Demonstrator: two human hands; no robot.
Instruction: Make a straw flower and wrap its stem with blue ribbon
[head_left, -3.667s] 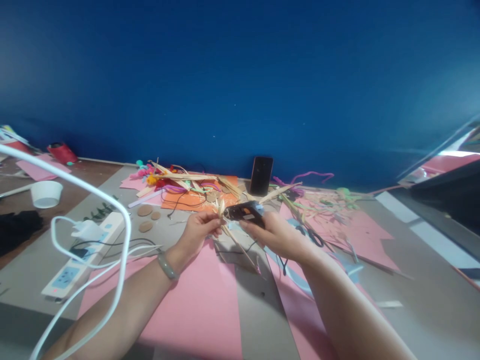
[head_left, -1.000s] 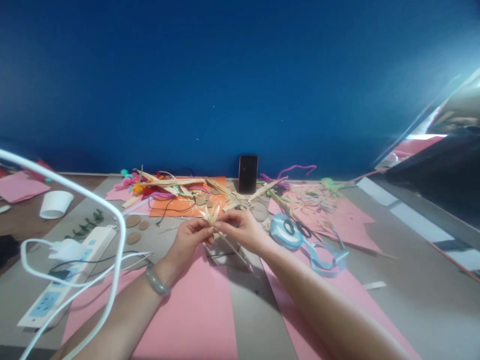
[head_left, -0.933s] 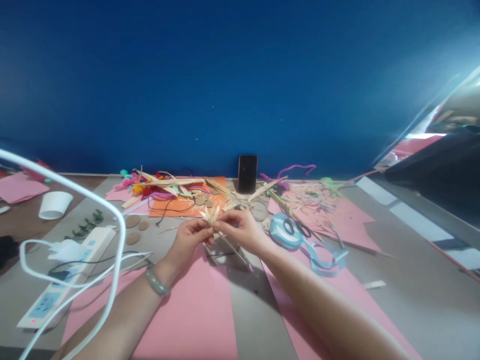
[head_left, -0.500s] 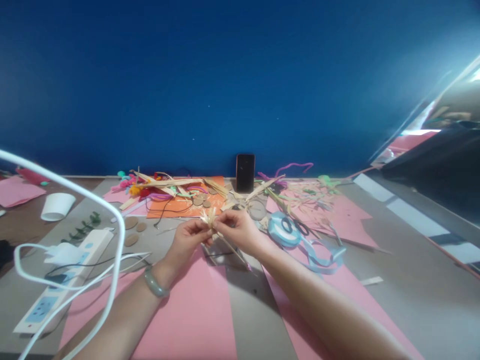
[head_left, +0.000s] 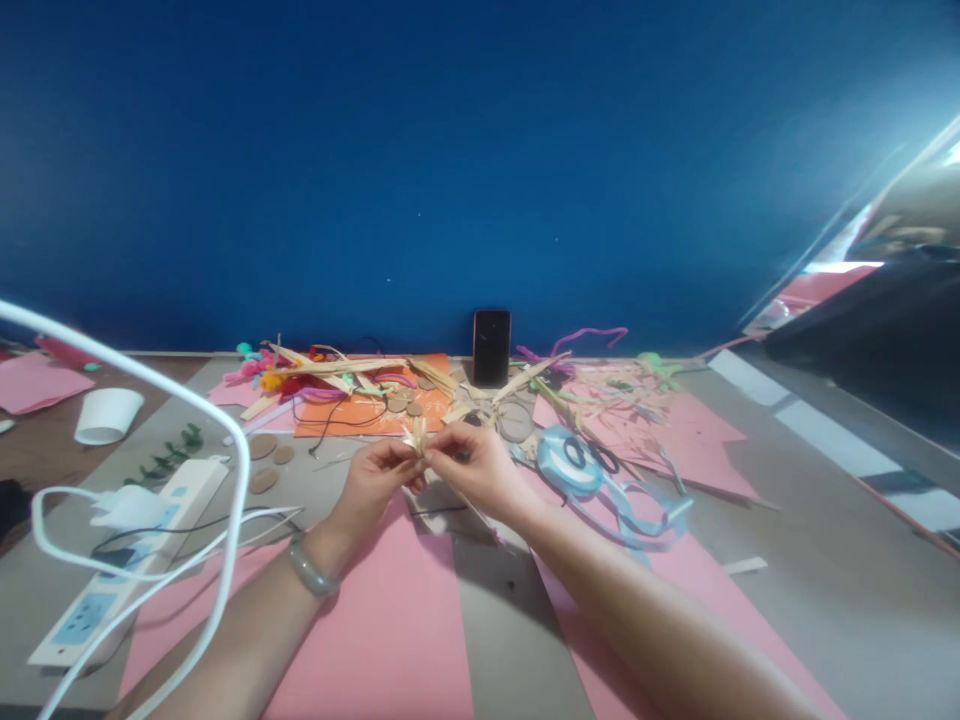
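Observation:
Both my hands meet over the middle of the table. My left hand (head_left: 380, 487) pinches the base of a small pale straw-like flower (head_left: 417, 434), its frayed tips pointing up. Fingers of my right hand (head_left: 474, 462) are closed on the same flower from the other side. Thin stalks hang below my right hand, partly hidden by it. To the right lies a roll of light blue ribbon (head_left: 555, 462) with a loose tail, and black-handled scissors (head_left: 604, 458) lie beside it. A bracelet (head_left: 311, 567) circles my left wrist.
A phone (head_left: 492, 347) leans upright against the blue wall. Dried husk strips (head_left: 517, 380) and colourful pipe cleaners (head_left: 262, 370) lie along the back. At left are a white power strip (head_left: 135, 560), a white cable (head_left: 241, 480) crossing close, and a tipped paper cup (head_left: 109, 417). Pink sheets (head_left: 375, 630) cover the front.
My right hand has turned slightly and shifted a little left around the flower. The stalks beneath it are now more hidden. My left hand stays nearly still.

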